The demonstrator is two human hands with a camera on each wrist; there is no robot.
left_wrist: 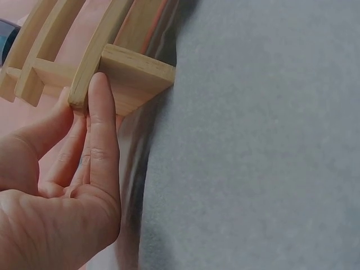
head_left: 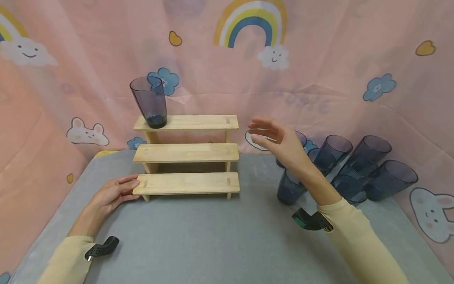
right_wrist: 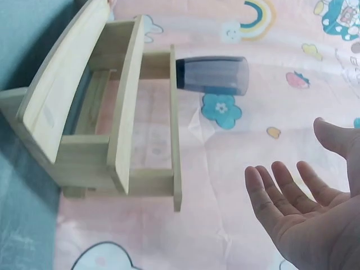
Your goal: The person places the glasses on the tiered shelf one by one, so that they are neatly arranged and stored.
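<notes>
- Wooden shelf (head_left: 186, 184), 3 steps, light bare wood, stands on the grey table (head_left: 213, 240); steps rise toward the back, btm one in front.
- L hand (head_left: 110, 194) at the shelf's L end, on the btm step: fingers grasping the board's edge, thumb on one face & fingertips on the other; L wrist cam shows the pinch up close.
- R hand (head_left: 278, 138) in the air, to the R of the shelf, approx. top-to-mid step level, well apart from it. Fingers released, slightly bent, thumb held away from the rest.
- One dark bluish see-thru glass (head_left: 150, 103) stands upright on the shelf's top step, at the L end, mouth up; R wrist cam shows it there too, base on the board.
- Other glasses (head_left: 393, 179), same tint, grouped on the table to the R of the shelf. R hand & forearm cover some, so can't tell exact no.
- Pink backdrop (head_left: 319, 35) w/ rainbows, clouds, hearts, flowers etc. hangs behind the shelf & to both sides.
- Pale yellow sleeves (head_left: 358, 240) w/ black wrist gadgets (head_left: 103, 248), one each side of the shelf, in front.
</notes>
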